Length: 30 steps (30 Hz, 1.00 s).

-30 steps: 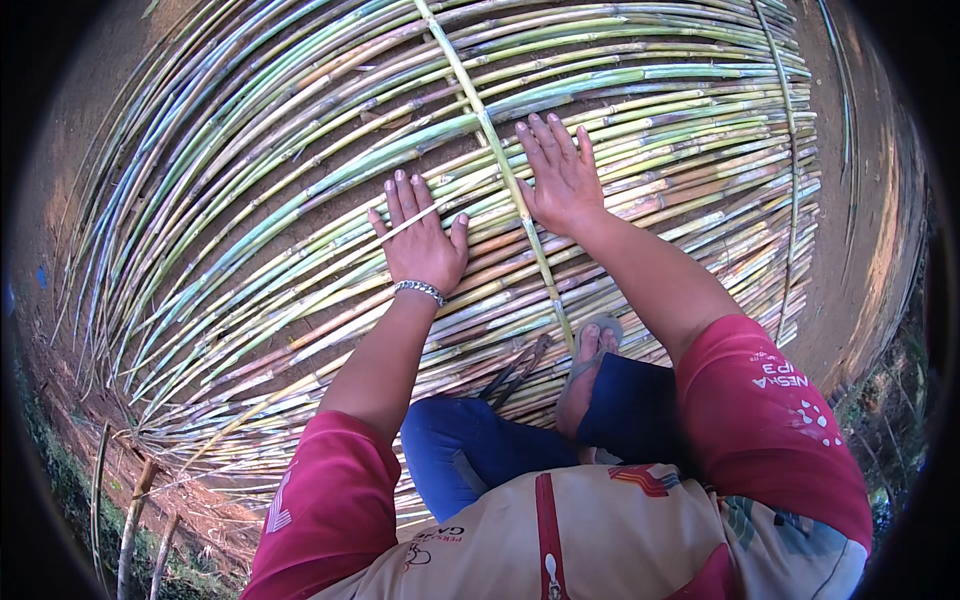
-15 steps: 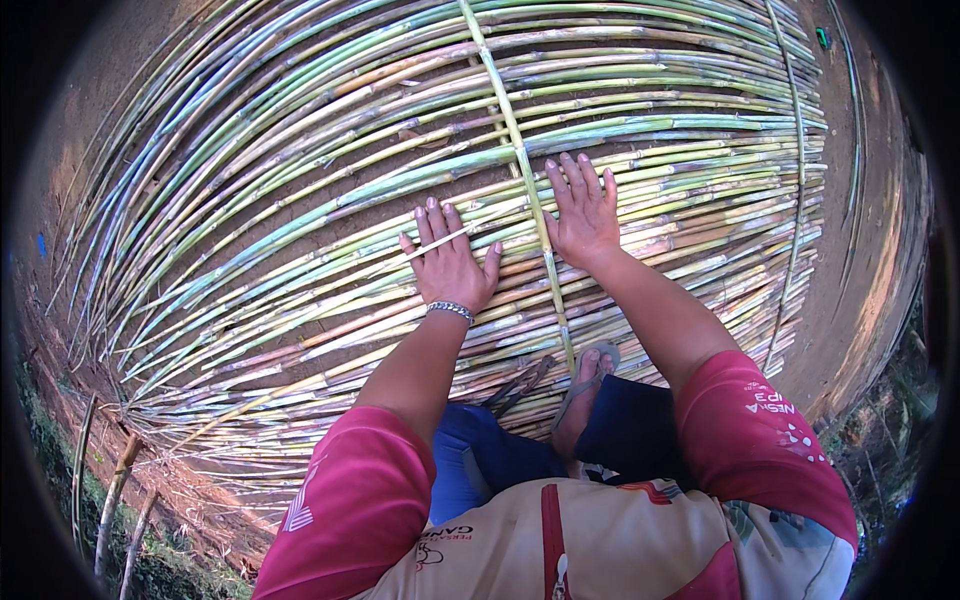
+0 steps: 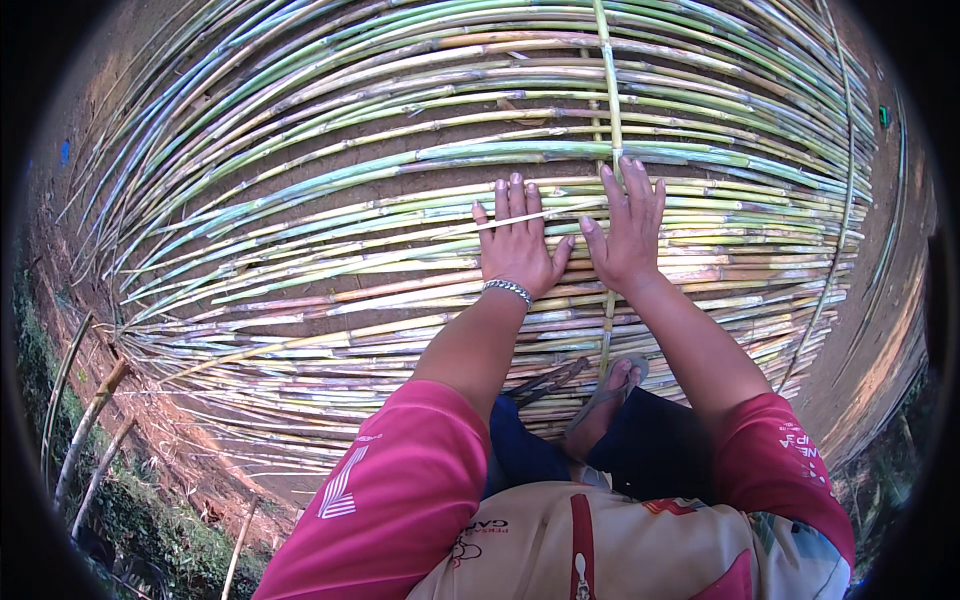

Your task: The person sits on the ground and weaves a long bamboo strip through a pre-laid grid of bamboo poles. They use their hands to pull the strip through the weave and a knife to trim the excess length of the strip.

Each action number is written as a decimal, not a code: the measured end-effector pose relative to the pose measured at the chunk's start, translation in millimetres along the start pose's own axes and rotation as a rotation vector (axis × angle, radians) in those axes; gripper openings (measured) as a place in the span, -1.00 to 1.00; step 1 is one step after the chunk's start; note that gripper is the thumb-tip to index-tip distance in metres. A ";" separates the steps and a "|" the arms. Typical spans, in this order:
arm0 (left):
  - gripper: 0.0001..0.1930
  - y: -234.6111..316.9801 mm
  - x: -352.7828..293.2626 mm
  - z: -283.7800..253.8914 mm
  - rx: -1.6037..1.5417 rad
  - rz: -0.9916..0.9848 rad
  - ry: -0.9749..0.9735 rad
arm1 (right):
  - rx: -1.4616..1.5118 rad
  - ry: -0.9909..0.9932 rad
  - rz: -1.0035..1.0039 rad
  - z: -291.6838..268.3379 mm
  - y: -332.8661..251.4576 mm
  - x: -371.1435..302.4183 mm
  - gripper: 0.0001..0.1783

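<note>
Long green, yellow and purplish canes (image 3: 380, 215), which look like bamboo, lie side by side on the ground. My left hand (image 3: 522, 258) rests palm down on them, fingers stretched out. A thin pale strip (image 3: 560, 210) crosses over those fingers; whether it is gripped cannot be made out. My right hand (image 3: 630, 245) also lies flat and open, its fingertips on a crosswise green pole (image 3: 610, 85) that runs away from me over the canes. The two thumbs are close together. Both palms are hidden.
My sandalled foot (image 3: 608, 402) stands on the canes beside a dark tool-like object (image 3: 550, 382). Another crosswise pole (image 3: 838, 225) lies at the right. Upright stakes (image 3: 90, 430) and grass edge the lower left. Bare soil (image 3: 880, 330) borders the right.
My view has shifted, so the canes appear lower and the crosswise pole further right. My right hand has moved closer to my left; both stay flat.
</note>
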<state>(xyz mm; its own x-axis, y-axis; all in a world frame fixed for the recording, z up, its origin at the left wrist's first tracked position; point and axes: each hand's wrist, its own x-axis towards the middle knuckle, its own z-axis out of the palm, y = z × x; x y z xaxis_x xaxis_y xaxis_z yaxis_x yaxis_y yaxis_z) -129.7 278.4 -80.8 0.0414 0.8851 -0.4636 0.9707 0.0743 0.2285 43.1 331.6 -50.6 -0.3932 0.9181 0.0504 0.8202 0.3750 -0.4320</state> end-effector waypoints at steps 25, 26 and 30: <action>-0.53 -150.4 -63.5 -31.1 -0.237 0.072 0.324 | -0.266 -0.563 0.138 53.3 -51.0 -7.8 0.06; -0.56 -161.1 -66.6 -32.6 -0.227 0.057 0.347 | -0.265 -0.566 0.136 53.2 -53.6 -4.4 0.06; -0.53 -183.8 -71.8 -34.8 -0.188 0.020 0.441 | -0.281 -0.597 0.160 49.0 -59.6 -0.1 0.09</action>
<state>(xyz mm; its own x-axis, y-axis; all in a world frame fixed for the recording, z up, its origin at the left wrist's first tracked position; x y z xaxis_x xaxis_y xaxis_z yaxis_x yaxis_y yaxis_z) -319.3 217.2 -59.7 -0.0842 0.9947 -0.0591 0.9094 0.1010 0.4036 -26.1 302.9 -69.0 -0.3539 0.7668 -0.5355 0.9325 0.3336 -0.1386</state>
